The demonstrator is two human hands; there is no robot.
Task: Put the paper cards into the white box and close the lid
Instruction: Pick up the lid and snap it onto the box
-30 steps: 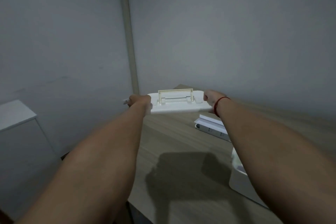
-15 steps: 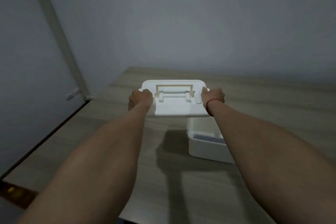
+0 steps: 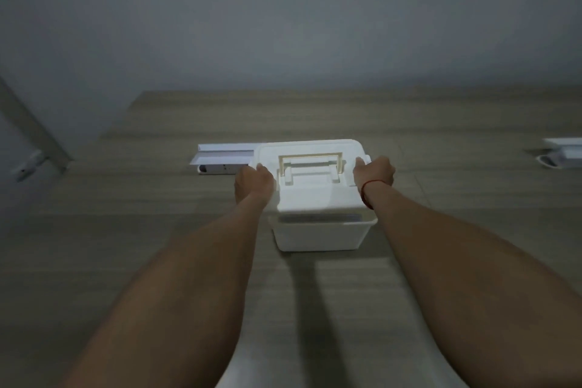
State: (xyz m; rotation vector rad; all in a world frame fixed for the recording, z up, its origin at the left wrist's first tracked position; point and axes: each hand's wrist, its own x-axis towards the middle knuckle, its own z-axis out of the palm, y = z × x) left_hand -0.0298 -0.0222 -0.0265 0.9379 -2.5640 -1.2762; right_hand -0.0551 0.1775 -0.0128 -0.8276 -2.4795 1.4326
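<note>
A white lid (image 3: 315, 189) with a cream folding handle is held level just above the white box (image 3: 318, 236), which stands on the wooden table. My left hand (image 3: 253, 181) grips the lid's left edge and my right hand (image 3: 376, 172), with a red wrist string, grips its right edge. The lid covers most of the box opening; only the box's near rim and front wall show. A thin bluish strip shows under the lid's near edge, so the box's contents are largely hidden.
A flat white carton with an open flap (image 3: 220, 159) lies on the wooden table (image 3: 157, 230) just behind and left of the box. Another white object (image 3: 563, 154) sits at the far right edge. A grey wall runs along the table's back.
Both hands carried the lid from the left and higher up, down and over the box. The view turned right and tilted down, bringing the box to the centre.
</note>
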